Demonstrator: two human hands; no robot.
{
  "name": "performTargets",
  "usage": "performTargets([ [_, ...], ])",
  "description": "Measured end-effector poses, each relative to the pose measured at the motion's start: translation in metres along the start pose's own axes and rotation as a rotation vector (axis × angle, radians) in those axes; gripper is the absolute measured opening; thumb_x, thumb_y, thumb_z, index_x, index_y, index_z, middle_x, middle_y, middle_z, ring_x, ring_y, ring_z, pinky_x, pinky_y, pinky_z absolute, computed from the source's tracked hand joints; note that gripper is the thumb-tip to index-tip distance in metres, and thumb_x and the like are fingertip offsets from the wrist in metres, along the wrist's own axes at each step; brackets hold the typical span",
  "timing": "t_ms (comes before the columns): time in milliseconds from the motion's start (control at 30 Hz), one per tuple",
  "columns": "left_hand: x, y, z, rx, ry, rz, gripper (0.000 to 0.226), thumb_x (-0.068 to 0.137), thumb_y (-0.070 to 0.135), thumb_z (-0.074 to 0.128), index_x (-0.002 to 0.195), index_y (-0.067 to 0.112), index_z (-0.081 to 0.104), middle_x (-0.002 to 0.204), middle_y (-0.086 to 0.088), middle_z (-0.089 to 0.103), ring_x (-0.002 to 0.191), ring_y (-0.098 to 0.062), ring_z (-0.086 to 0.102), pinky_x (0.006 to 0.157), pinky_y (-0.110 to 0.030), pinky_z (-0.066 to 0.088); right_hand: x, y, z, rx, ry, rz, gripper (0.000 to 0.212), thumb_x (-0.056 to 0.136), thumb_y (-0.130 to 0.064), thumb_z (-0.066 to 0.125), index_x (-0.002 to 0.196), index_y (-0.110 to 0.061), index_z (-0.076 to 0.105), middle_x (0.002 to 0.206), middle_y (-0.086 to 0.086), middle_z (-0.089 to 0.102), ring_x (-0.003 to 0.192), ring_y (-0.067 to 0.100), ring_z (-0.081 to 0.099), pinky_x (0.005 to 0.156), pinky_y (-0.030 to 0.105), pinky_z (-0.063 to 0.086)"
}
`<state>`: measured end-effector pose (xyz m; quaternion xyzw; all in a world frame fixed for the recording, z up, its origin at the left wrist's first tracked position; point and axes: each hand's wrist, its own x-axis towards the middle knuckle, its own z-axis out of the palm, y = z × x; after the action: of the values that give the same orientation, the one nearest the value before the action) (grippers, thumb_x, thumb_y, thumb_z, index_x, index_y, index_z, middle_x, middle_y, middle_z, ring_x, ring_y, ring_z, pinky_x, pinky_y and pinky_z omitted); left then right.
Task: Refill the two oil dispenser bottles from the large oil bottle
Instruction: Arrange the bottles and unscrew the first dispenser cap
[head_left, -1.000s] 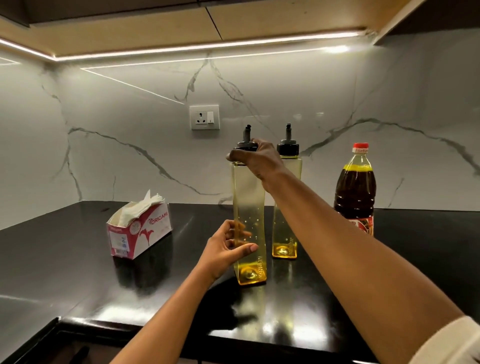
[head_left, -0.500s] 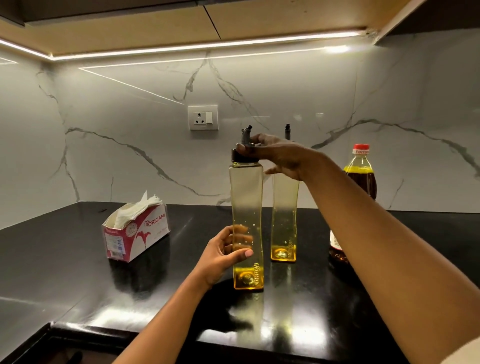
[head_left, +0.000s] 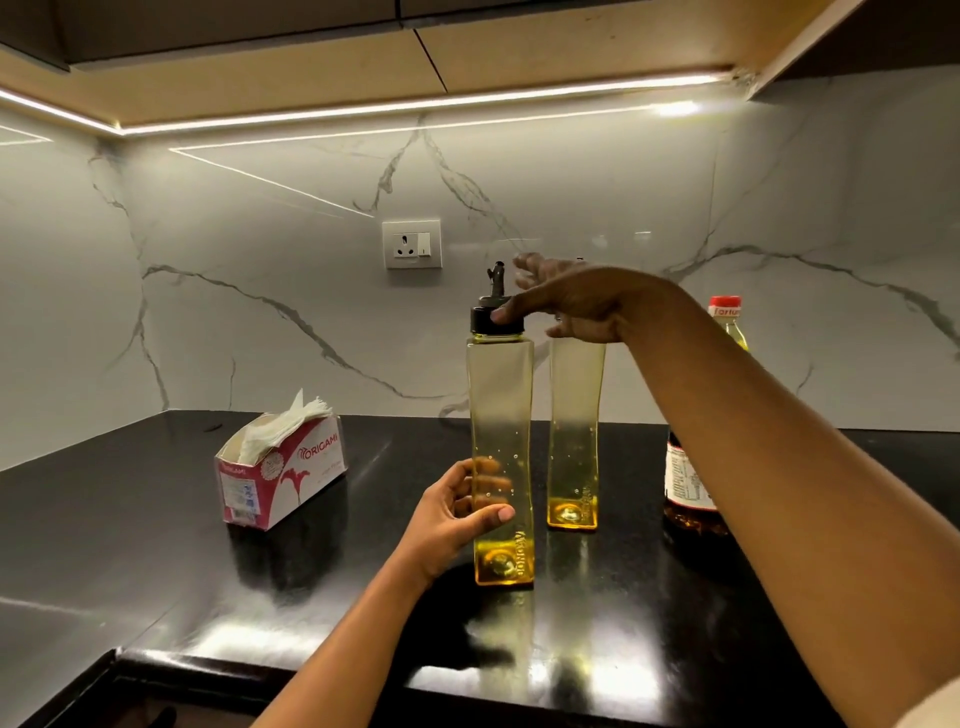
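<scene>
Two tall, square dispenser bottles of yellow-tinted clear plastic stand upright at the centre of the frame, each with a shallow pool of oil at the bottom. The near dispenser bottle (head_left: 501, 415) wears a black cap (head_left: 488, 321) with a grey spout. The far dispenser bottle (head_left: 575, 431) stands just behind it to the right, its top hidden by my hand. One large oil bottle (head_left: 728, 318), red-capped, stands at the right, half hidden by my forearm.

My left hand (head_left: 454, 514) grips the near bottle low down, thumb across the front. My right hand (head_left: 576, 301) reaches over, thumb tip on the cap, fingers spread and blurred, grasping nothing.

One red-and-white cardboard tissue box (head_left: 280, 470) sits at the left on the glossy black counter (head_left: 130, 545).
</scene>
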<state>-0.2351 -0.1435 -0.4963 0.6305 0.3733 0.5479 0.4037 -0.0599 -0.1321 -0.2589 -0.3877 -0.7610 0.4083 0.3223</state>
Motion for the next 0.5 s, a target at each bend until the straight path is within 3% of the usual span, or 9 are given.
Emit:
performTargets([
  [67, 0.0, -0.001, 0.0, 0.004, 0.01, 0.003, 0.083, 0.052, 0.049, 0.089, 0.121, 0.015, 0.057, 0.112, -0.008, 0.069, 0.104, -0.025, 0.067, 0.083, -0.028, 0.054, -0.002, 0.0, 0.01, -0.149, 0.139, 0.008, 0.081, 0.072, -0.041, 0.074, 0.138, -0.014, 0.036, 0.143, 0.009, 0.04, 0.13, 0.027, 0.039, 0.107, 0.042, 0.033],
  [100, 0.001, -0.001, 0.0, 0.004, 0.011, 0.005, 0.083, 0.051, 0.049, 0.09, 0.121, 0.015, 0.058, 0.112, -0.008, 0.069, 0.104, -0.025, 0.067, 0.083, -0.029, 0.054, -0.003, -0.002, 0.017, -0.221, 0.205, 0.001, 0.072, 0.069, -0.05, 0.073, 0.123, -0.012, 0.046, 0.125, 0.009, 0.052, 0.114, 0.022, 0.049, 0.098, 0.037, 0.041],
  [133, 0.001, -0.001, 0.0, 0.005, 0.011, 0.003, 0.084, 0.051, 0.049, 0.09, 0.12, 0.016, 0.058, 0.112, -0.008, 0.069, 0.104, -0.025, 0.067, 0.083, -0.029, 0.054, -0.002, -0.003, 0.024, -0.289, 0.27, -0.014, 0.069, 0.067, -0.057, 0.072, 0.112, -0.009, 0.049, 0.107, 0.008, 0.056, 0.097, 0.016, 0.052, 0.087, 0.033, 0.046],
  [200, 0.002, -0.001, 0.0, 0.01, 0.006, 0.0, 0.083, 0.051, 0.049, 0.09, 0.12, 0.016, 0.058, 0.112, -0.007, 0.069, 0.105, -0.024, 0.067, 0.083, -0.029, 0.054, 0.002, 0.0, 0.036, -0.429, 0.4, -0.058, 0.078, 0.062, -0.063, 0.073, 0.111, -0.007, 0.05, 0.096, 0.007, 0.056, 0.086, 0.015, 0.051, 0.08, 0.033, 0.048],
  [267, 0.002, -0.001, -0.001, 0.014, 0.004, 0.001, 0.082, 0.052, 0.049, 0.089, 0.12, 0.017, 0.058, 0.113, -0.006, 0.069, 0.106, -0.024, 0.067, 0.083, -0.03, 0.054, 0.005, 0.006, 0.043, -0.439, 0.472, -0.105, 0.077, 0.063, -0.057, 0.077, 0.115, -0.009, 0.047, 0.1, 0.007, 0.056, 0.093, 0.018, 0.053, 0.083, 0.035, 0.05],
  [367, 0.003, -0.002, -0.002, 0.017, 0.007, 0.006, 0.081, 0.053, 0.049, 0.089, 0.121, 0.018, 0.057, 0.113, -0.006, 0.069, 0.106, -0.024, 0.067, 0.084, -0.03, 0.054, 0.003, 0.014, 0.037, -0.104, 0.337, -0.135, 0.067, 0.07, -0.029, 0.08, 0.123, -0.011, 0.043, 0.118, 0.011, 0.056, 0.109, 0.024, 0.054, 0.092, 0.034, 0.048],
  [433, 0.003, -0.002, -0.002, 0.019, 0.004, 0.01, 0.08, 0.054, 0.048, 0.089, 0.121, 0.017, 0.057, 0.113, -0.006, 0.069, 0.106, -0.024, 0.067, 0.084, -0.03, 0.054, -0.001, 0.017, 0.028, 0.142, 0.19, -0.087, 0.083, 0.07, -0.016, 0.078, 0.139, -0.013, 0.033, 0.136, 0.018, 0.047, 0.122, 0.029, 0.048, 0.1, 0.038, 0.041],
  [500, 0.002, -0.003, -0.002, 0.024, 0.003, 0.011, 0.081, 0.054, 0.048, 0.089, 0.121, 0.017, 0.057, 0.113, -0.007, 0.069, 0.105, -0.024, 0.067, 0.084, -0.029, 0.054, -0.003, 0.02, 0.02, 0.164, 0.122, -0.063, 0.104, 0.061, -0.028, 0.078, 0.147, -0.016, 0.021, 0.147, 0.017, 0.035, 0.133, 0.031, 0.036, 0.108, 0.045, 0.029],
])
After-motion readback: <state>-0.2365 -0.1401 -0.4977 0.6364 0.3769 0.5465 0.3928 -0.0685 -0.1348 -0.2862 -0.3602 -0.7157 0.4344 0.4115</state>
